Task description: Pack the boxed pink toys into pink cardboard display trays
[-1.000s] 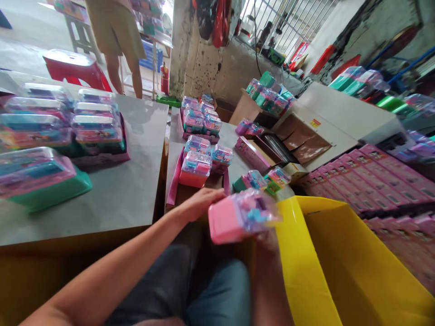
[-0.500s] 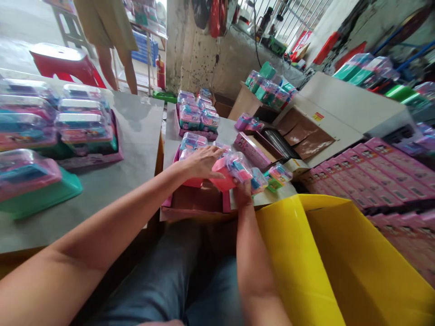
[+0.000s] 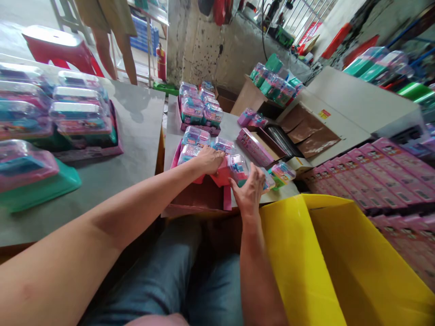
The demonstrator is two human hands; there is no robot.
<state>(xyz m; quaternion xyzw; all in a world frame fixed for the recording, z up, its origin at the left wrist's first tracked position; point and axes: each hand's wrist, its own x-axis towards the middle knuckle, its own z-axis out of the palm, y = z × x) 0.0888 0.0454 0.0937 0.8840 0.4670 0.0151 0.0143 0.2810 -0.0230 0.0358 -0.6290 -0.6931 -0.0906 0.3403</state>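
My left hand (image 3: 211, 160) reaches over an open pink display box (image 3: 190, 210), its fingers closed on the coral base of a plastic case (image 3: 223, 174). That case lies tilted at the box's right side, its clear domed lid (image 3: 239, 166) facing right. Beside the lid is my right hand (image 3: 250, 184), thumb and fingers apart; whether it touches the lid I cannot tell. Another clear-lidded case (image 3: 268, 180) is partly hidden behind the right hand. Several similar cases (image 3: 196, 136) fill the far part of the box.
Filled boxes of cases stand on the left table (image 3: 142, 136) and farther back (image 3: 200, 108). A yellow carton (image 3: 288, 244) opens at my right. Stacked pink boxes (image 3: 384, 176) stand beyond it, near a white machine (image 3: 360, 104). A person (image 3: 108, 27) stands behind the left table.
My right hand has come away from the coral case's underside and opened beside its lid. My left hand has lowered and closed on the case's base.
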